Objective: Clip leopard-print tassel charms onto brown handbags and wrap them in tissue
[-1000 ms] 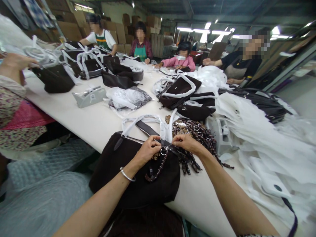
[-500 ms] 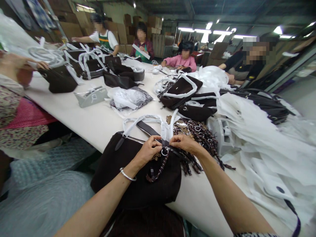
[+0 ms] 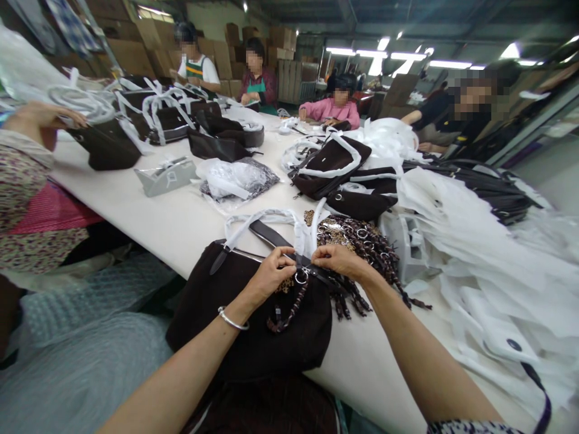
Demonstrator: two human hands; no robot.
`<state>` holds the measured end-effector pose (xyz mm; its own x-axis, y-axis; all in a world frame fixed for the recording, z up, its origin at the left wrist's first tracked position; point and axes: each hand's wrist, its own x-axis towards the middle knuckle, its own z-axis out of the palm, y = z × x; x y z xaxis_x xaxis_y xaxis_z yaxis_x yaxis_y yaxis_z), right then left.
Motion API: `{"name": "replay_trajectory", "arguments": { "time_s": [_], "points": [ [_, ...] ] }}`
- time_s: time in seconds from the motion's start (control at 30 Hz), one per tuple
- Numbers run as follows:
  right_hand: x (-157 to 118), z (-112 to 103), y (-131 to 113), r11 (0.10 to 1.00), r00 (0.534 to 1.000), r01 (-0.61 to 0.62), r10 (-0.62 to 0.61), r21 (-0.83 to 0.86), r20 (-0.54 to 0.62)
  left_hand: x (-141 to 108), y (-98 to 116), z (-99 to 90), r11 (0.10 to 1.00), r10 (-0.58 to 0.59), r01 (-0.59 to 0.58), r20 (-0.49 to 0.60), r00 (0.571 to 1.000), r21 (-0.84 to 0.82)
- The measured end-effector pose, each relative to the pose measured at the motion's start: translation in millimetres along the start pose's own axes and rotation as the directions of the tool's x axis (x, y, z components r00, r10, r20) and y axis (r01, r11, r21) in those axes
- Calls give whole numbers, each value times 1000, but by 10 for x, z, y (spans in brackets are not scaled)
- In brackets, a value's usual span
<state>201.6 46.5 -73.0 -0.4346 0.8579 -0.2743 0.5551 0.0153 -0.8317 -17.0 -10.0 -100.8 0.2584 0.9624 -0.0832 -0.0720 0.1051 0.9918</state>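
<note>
A dark brown handbag point(image 3: 226, 307) stands at the near table edge, its handles point(image 3: 266, 218) wrapped in white padding. Against its front hangs a braided bag charm point(image 3: 292, 310) with a silver ring point(image 3: 301, 276), below the base of one handle. My left hand point(image 3: 275, 274) is closed in a pinch beside that ring, at the top of the charm. Just to the right, my right hand point(image 3: 338, 260) pinches close to the dark leather strap point(image 3: 323, 278); what lies between its fingertips is too small to make out.
More braided charms point(image 3: 362, 241) lie in a pile right of the bag. Behind are handbags point(image 3: 332, 163), a plastic-bagged bundle point(image 3: 239, 179) and a grey holder point(image 3: 166, 176). White wrapping sheets point(image 3: 474, 229) cover the right side. Bubble wrap point(image 3: 90, 361) sits lower left. Co-workers surround the table.
My hands stay at the handle base, with only a slight shift of the fingers. The co-worker at far left has raised a hand, and those at the back have moved their arms.
</note>
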Motion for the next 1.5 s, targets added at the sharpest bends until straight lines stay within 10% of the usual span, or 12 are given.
{"name": "replay_trajectory", "arguments": {
  "time_s": [0.63,0.73,0.97,1.5],
  "points": [
    [29,132,-119,996,992,85,-82,-32,97,-19,86,21,977,43,-32,-49,998,209],
    [24,154,-122,992,991,89,-79,-91,105,-142,110,24,875,157,-64,-157,975,479],
    [37,184,-96,985,992,86,-71,-148,102,-415,105,97,421,271,-144,28,962,896],
    [12,242,-160,969,996,65,-47,-239,80,-273,64,141,168,261,-184,137,956,968]
  ]
}}
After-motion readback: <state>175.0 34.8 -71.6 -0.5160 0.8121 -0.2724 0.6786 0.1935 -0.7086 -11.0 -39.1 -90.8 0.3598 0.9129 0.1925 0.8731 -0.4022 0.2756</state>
